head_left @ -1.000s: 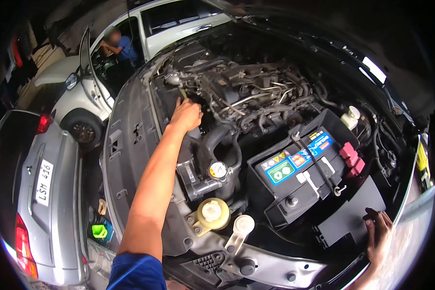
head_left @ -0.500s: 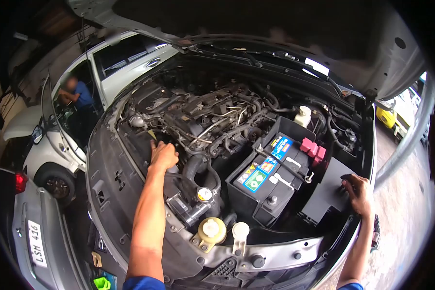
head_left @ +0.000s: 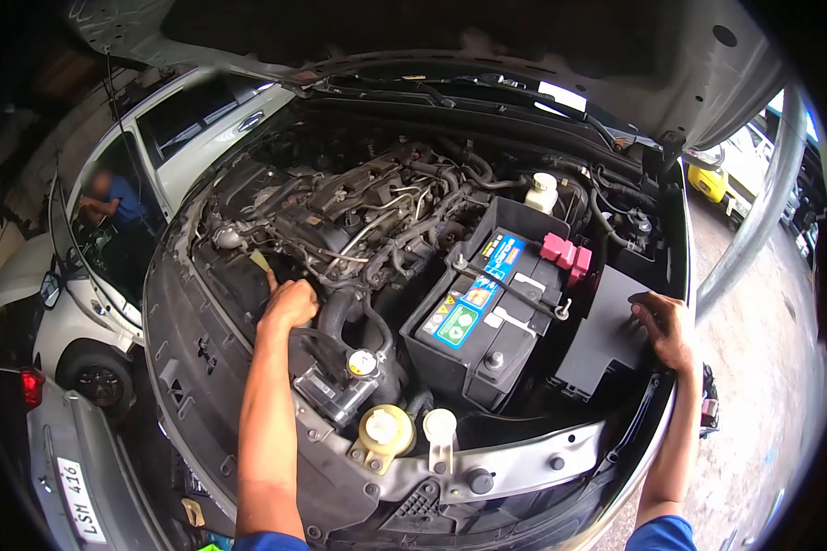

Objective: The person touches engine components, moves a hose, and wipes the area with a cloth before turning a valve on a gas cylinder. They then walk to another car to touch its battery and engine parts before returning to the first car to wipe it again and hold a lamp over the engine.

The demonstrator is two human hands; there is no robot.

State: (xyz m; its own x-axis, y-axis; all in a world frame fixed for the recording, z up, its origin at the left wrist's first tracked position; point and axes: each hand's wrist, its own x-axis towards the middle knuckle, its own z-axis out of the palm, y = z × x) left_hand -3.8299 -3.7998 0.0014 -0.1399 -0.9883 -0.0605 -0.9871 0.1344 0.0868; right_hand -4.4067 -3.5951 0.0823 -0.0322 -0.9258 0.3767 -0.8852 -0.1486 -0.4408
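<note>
Where fingers (head_left: pixel 653 301) touch, the panel (head_left: pixel 601 332) is dark grey.

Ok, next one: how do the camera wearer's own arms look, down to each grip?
Blue cloth covers the upper arms: left sleeve, right sleeve. Both forearms are bare, with no watch visible. The left grip and right grip are gloveless.

flat plastic panel (head_left: pixel 606 317): plain dark grey | rectangular battery label (head_left: pixel 479 292): mixes blue, green, yellow | moulded plastic terminal cover (head_left: pixel 567 258): pinkish red
</note>
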